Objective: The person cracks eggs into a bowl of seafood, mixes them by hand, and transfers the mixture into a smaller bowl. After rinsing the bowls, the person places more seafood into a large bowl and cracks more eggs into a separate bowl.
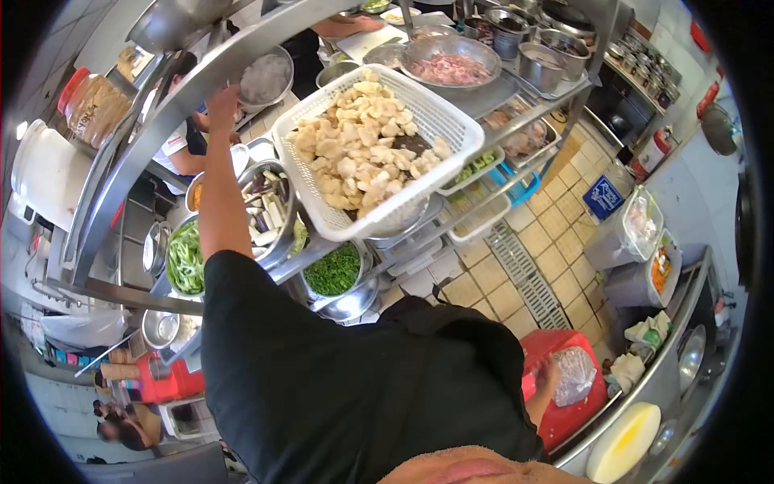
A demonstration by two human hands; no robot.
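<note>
My left arm stretches up past the shelf, and my left hand (223, 106) is beside the rim of a metal bowl (270, 79) with pale contents; its fingers are partly hidden by the steel rail (165, 117). Low on the right, my right hand (549, 377) grips the edge of a clear plastic bag (574, 375) in a red tub (542, 345). Close to my left forearm stand a bowl of cut eggplant (266, 206) and a heap of green strips (185, 256). A white basket of pale mushroom-like pieces (351, 149) sits in front of me.
Chopped greens (332, 270) sit below the basket, and a bowl of raw meat (450, 68) stands behind it. Bins (641, 278) line the right, beside a floor drain (528, 274). Another person's arm (347, 26) shows at the top, and a seated person (133, 427) at lower left.
</note>
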